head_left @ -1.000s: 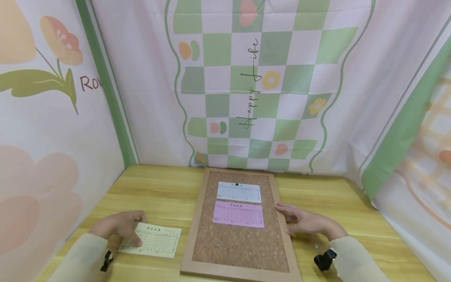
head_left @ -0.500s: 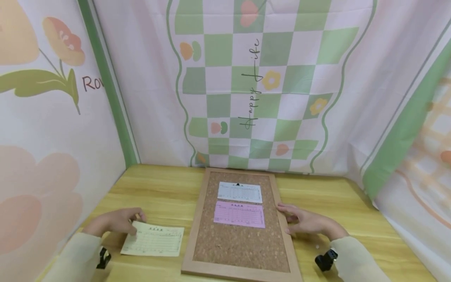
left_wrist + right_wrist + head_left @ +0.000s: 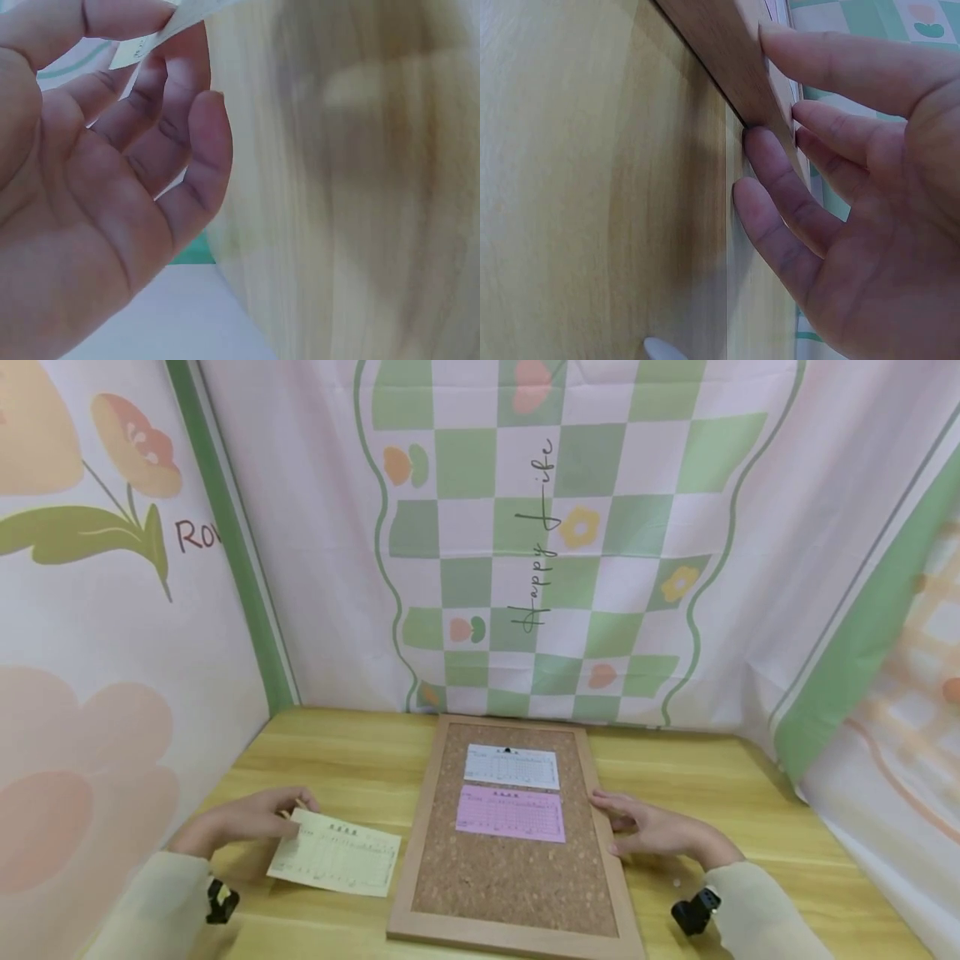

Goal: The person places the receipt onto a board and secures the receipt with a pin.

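Observation:
My left hand (image 3: 251, 818) pinches a pale yellow printed paper form (image 3: 337, 853) by its upper left corner, between thumb and fingers. In the left wrist view the edge of the yellow form (image 3: 176, 26) passes between the thumb and the fingers. The form is tilted, its left part raised off the table. A wood-framed cork board (image 3: 517, 885) lies in the middle. On it are a white form (image 3: 512, 766) with a small black clip at its top, and a pink form (image 3: 512, 814) just below. With loosely bent fingers, my right hand (image 3: 660, 835) touches the frame's right edge.
The board rests on a yellow wood-grain table (image 3: 352, 752). Patterned curtains (image 3: 525, 527) close off the back and both sides. A small white object (image 3: 664, 349) lies on the table near the right wrist.
My left hand has taken the yellow form by its corner and lifted it, moving it slightly right and away from me. The right hand stays at the board's edge.

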### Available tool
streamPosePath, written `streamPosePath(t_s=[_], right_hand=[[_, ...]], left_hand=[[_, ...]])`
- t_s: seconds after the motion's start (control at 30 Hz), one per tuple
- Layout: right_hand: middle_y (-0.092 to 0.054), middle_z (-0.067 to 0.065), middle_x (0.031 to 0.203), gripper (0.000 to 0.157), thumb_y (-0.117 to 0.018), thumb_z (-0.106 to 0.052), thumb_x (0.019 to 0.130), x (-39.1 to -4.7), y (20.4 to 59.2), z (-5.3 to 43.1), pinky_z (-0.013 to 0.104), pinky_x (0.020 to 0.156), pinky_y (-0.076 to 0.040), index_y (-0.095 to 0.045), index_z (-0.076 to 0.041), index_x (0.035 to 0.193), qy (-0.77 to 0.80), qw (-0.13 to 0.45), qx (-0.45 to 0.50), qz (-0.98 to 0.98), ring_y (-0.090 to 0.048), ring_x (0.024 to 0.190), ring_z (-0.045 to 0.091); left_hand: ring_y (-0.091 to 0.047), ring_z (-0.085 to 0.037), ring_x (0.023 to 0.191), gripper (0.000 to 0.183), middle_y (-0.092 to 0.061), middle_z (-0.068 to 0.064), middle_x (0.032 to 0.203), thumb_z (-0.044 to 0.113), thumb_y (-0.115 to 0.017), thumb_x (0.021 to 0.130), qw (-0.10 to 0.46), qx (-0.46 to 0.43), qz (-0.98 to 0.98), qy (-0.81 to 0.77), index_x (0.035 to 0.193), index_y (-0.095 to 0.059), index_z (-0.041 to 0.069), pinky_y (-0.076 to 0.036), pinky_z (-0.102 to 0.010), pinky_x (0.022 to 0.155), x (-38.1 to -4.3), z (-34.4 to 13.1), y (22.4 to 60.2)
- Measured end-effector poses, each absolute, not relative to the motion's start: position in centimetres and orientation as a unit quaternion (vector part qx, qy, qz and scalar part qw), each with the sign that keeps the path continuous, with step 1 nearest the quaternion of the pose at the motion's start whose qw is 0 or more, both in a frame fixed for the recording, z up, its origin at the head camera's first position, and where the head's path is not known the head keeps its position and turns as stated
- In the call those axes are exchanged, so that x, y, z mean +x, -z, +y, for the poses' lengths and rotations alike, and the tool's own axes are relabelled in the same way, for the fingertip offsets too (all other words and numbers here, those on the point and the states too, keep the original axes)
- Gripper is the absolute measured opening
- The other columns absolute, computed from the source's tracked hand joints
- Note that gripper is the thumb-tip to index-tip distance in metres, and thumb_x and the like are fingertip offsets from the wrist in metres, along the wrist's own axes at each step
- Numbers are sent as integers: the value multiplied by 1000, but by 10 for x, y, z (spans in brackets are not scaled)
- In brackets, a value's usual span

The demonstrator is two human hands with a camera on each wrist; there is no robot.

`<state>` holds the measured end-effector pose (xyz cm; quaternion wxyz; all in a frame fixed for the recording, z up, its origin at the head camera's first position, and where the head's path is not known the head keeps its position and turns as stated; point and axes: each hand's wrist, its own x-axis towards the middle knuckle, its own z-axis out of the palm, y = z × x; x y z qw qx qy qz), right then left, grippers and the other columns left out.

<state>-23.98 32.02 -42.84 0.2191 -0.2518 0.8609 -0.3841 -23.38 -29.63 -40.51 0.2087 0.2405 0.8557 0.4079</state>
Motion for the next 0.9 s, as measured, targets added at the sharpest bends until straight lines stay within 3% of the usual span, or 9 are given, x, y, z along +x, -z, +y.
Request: streamPosePath(t_s=[0.57,0.9], right_hand=[[-16,33,158,78,-70,-20,95,-240,429,320,57,99,-42,-27,5,154,376,210,-265,863,-50,124,46],[-16,32,159,78,-71,-20,94,-238,428,319,62,100,-40,-27,4,155,379,215,-255,863,-48,125,47]], left_hand=[[-58,-30,94,30,-60,-16,108,4,-57,93,198,246,833,-454,122,-52,-1,-52,-38,77,-236,-288,391],[-53,-31,102,32,-55,-18,117,12,-59,97,150,221,849,-456,127,-50,4,-48,-45,83,-233,-289,379]])
